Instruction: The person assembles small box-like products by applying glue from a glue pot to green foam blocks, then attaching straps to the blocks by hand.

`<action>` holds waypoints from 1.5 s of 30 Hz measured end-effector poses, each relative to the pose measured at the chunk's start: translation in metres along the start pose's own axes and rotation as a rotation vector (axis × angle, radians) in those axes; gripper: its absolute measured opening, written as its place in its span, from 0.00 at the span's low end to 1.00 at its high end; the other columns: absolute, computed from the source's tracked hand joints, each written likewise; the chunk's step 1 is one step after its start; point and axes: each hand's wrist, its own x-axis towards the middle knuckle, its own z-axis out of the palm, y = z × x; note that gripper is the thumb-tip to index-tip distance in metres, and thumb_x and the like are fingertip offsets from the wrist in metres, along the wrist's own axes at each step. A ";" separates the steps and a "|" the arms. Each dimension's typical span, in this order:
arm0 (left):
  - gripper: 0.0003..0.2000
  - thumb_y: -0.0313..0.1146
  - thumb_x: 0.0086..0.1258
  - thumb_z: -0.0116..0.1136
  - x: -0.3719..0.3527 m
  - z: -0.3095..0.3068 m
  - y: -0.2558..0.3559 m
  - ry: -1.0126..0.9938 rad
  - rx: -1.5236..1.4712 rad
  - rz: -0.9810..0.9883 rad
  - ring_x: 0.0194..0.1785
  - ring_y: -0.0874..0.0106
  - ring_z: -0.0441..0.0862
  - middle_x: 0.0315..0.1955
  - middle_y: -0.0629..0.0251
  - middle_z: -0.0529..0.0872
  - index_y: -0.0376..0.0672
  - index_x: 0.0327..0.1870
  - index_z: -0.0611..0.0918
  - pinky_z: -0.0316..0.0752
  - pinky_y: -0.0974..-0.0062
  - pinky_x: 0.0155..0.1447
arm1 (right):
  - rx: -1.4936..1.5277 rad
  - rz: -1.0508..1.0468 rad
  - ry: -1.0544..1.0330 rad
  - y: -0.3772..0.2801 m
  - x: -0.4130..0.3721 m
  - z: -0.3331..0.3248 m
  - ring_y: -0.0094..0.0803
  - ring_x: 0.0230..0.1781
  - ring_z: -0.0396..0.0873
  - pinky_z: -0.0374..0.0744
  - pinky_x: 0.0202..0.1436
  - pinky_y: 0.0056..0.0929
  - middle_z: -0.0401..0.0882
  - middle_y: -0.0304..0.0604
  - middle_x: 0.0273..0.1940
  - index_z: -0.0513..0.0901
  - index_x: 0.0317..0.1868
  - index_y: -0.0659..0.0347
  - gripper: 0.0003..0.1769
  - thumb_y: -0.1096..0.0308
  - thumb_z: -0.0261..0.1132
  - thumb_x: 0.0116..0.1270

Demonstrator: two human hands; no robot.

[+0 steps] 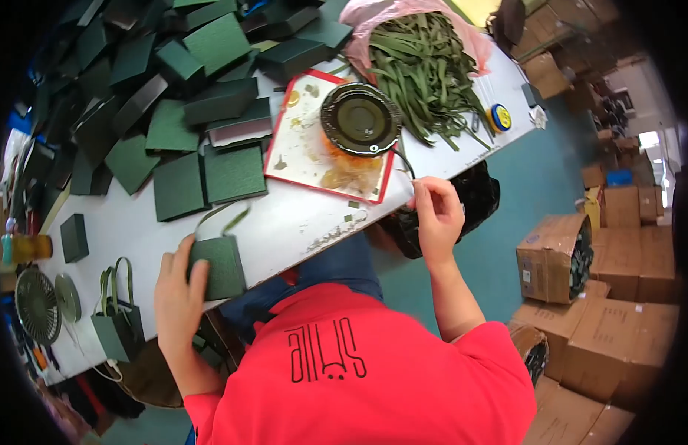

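Observation:
My left hand (178, 285) rests on a small dark green box (224, 267) near the table's front edge, fingers along its left side and thumb on top. A loop of green ribbon (236, 219) rises from the box's far side. My right hand (439, 219) is raised beyond the table edge, thumb and forefinger pinched together on the end of a dark narrow strip (405, 161). This strip runs up to the rim of a round black pot (360, 119) of dark, shiny liquid. The pot stands on a stained white board with a red border (292, 167).
Many green boxes (177, 185) are heaped at the back left. A pink plastic bag (359, 15) spills green ribbons (425, 74). A box with ribbon handles (117, 326) and a fan (38, 305) stand left. Cardboard cartons (618, 334) are stacked on the right floor.

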 end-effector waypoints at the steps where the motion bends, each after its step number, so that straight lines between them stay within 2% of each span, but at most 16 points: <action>1: 0.19 0.36 0.72 0.59 0.002 0.007 -0.025 0.050 0.000 0.066 0.43 0.51 0.80 0.46 0.49 0.80 0.42 0.62 0.78 0.75 0.60 0.49 | -0.074 0.055 0.049 0.009 0.007 -0.008 0.20 0.30 0.80 0.78 0.36 0.18 0.82 0.38 0.38 0.81 0.42 0.67 0.04 0.76 0.67 0.71; 2: 0.16 0.34 0.73 0.58 0.004 0.013 -0.045 0.104 0.001 0.128 0.42 0.52 0.81 0.45 0.50 0.81 0.38 0.58 0.80 0.75 0.60 0.47 | -0.034 0.113 0.081 0.013 0.015 -0.014 0.20 0.30 0.80 0.77 0.35 0.19 0.82 0.38 0.37 0.82 0.41 0.66 0.05 0.73 0.67 0.72; 5: 0.11 0.31 0.70 0.61 0.010 -0.004 -0.033 -0.177 -0.328 -0.409 0.52 0.55 0.82 0.51 0.49 0.82 0.32 0.47 0.81 0.74 0.64 0.57 | -0.293 0.025 0.054 0.035 0.039 -0.031 0.19 0.31 0.79 0.77 0.36 0.19 0.84 0.37 0.41 0.84 0.41 0.66 0.06 0.71 0.68 0.71; 8: 0.07 0.27 0.64 0.65 0.002 -0.001 -0.048 0.140 -0.250 0.014 0.67 0.54 0.76 0.58 0.50 0.82 0.34 0.31 0.78 0.66 0.62 0.69 | -0.430 -0.049 -0.041 0.032 0.052 -0.032 0.22 0.31 0.81 0.76 0.34 0.20 0.83 0.42 0.43 0.85 0.42 0.66 0.06 0.73 0.69 0.68; 11: 0.12 0.25 0.55 0.66 -0.004 -0.010 -0.038 0.358 -0.265 0.345 0.75 0.48 0.66 0.66 0.50 0.78 0.38 0.21 0.72 0.55 0.51 0.76 | -0.503 -0.165 -0.187 0.027 0.063 -0.030 0.30 0.33 0.82 0.80 0.35 0.28 0.82 0.43 0.46 0.86 0.43 0.61 0.07 0.77 0.69 0.66; 14: 0.14 0.25 0.51 0.66 0.000 -0.022 -0.006 0.351 0.192 0.539 0.77 0.43 0.62 0.70 0.51 0.73 0.39 0.17 0.69 0.48 0.43 0.78 | -0.675 -0.430 -0.428 0.039 0.085 -0.037 0.39 0.41 0.82 0.83 0.42 0.34 0.80 0.44 0.50 0.86 0.45 0.55 0.13 0.80 0.66 0.62; 18: 0.13 0.26 0.47 0.72 0.003 -0.009 0.021 -0.111 0.145 0.412 0.80 0.40 0.51 0.76 0.48 0.63 0.39 0.28 0.75 0.45 0.39 0.79 | -0.848 -0.606 -0.754 0.034 0.115 -0.043 0.43 0.48 0.82 0.82 0.48 0.37 0.78 0.47 0.53 0.85 0.50 0.51 0.18 0.77 0.63 0.60; 19: 0.19 0.26 0.45 0.74 0.002 -0.004 0.018 -0.185 0.242 0.420 0.80 0.41 0.51 0.77 0.48 0.59 0.42 0.39 0.79 0.47 0.40 0.78 | -0.860 -0.634 -0.800 0.032 0.121 -0.042 0.43 0.48 0.82 0.82 0.49 0.37 0.77 0.48 0.54 0.85 0.50 0.51 0.18 0.76 0.63 0.60; 26: 0.37 0.26 0.36 0.79 0.006 -0.006 0.018 -0.173 0.291 0.332 0.74 0.49 0.62 0.73 0.52 0.66 0.47 0.57 0.78 0.52 0.51 0.79 | -0.901 -0.699 -1.003 0.028 0.141 -0.036 0.46 0.51 0.81 0.82 0.53 0.39 0.77 0.50 0.55 0.82 0.43 0.55 0.10 0.73 0.64 0.60; 29: 0.41 0.31 0.35 0.81 0.010 -0.010 0.022 -0.185 0.273 0.309 0.72 0.51 0.64 0.69 0.54 0.70 0.47 0.60 0.78 0.51 0.49 0.79 | -0.819 -0.767 -0.929 0.031 0.144 -0.034 0.47 0.50 0.80 0.81 0.53 0.40 0.77 0.49 0.55 0.80 0.40 0.58 0.08 0.74 0.67 0.59; 35: 0.46 0.39 0.35 0.82 0.012 0.007 0.031 -0.059 0.314 0.327 0.70 0.52 0.66 0.65 0.59 0.74 0.47 0.65 0.76 0.53 0.45 0.76 | -0.494 -0.589 -0.667 -0.005 0.118 -0.045 0.41 0.54 0.80 0.79 0.58 0.39 0.77 0.49 0.56 0.77 0.39 0.62 0.08 0.81 0.65 0.63; 38: 0.48 0.38 0.34 0.82 0.015 0.019 0.034 -0.029 0.240 0.392 0.70 0.52 0.65 0.65 0.60 0.74 0.45 0.67 0.75 0.54 0.49 0.75 | -0.043 -0.209 -0.557 -0.011 0.082 -0.043 0.36 0.50 0.83 0.79 0.58 0.34 0.79 0.50 0.55 0.76 0.42 0.64 0.07 0.81 0.64 0.66; 39: 0.48 0.39 0.34 0.82 0.017 0.023 0.037 -0.043 0.196 0.407 0.70 0.52 0.66 0.65 0.60 0.74 0.44 0.67 0.74 0.54 0.49 0.75 | 0.246 0.001 -0.548 -0.018 0.064 -0.040 0.32 0.48 0.83 0.79 0.55 0.30 0.80 0.51 0.53 0.74 0.47 0.67 0.07 0.81 0.60 0.71; 42: 0.49 0.41 0.35 0.82 0.020 0.034 0.043 -0.066 0.164 0.468 0.70 0.53 0.67 0.66 0.59 0.74 0.44 0.68 0.74 0.53 0.46 0.76 | 0.513 0.493 -0.448 -0.037 0.030 -0.024 0.24 0.33 0.76 0.78 0.40 0.24 0.79 0.44 0.45 0.72 0.53 0.67 0.08 0.78 0.56 0.76; 43: 0.49 0.41 0.35 0.82 0.021 0.036 0.044 -0.067 0.167 0.492 0.69 0.53 0.67 0.66 0.59 0.74 0.44 0.68 0.74 0.54 0.46 0.76 | 0.565 0.602 -0.426 -0.040 0.024 -0.018 0.20 0.27 0.67 0.72 0.32 0.21 0.78 0.41 0.42 0.73 0.53 0.66 0.07 0.74 0.55 0.78; 45: 0.50 0.42 0.35 0.83 0.023 0.036 0.050 -0.088 0.166 0.513 0.69 0.54 0.67 0.66 0.59 0.74 0.45 0.69 0.74 0.53 0.45 0.76 | 0.646 0.682 -0.393 -0.027 0.015 -0.009 0.16 0.25 0.63 0.65 0.28 0.18 0.78 0.39 0.39 0.74 0.53 0.65 0.09 0.69 0.56 0.80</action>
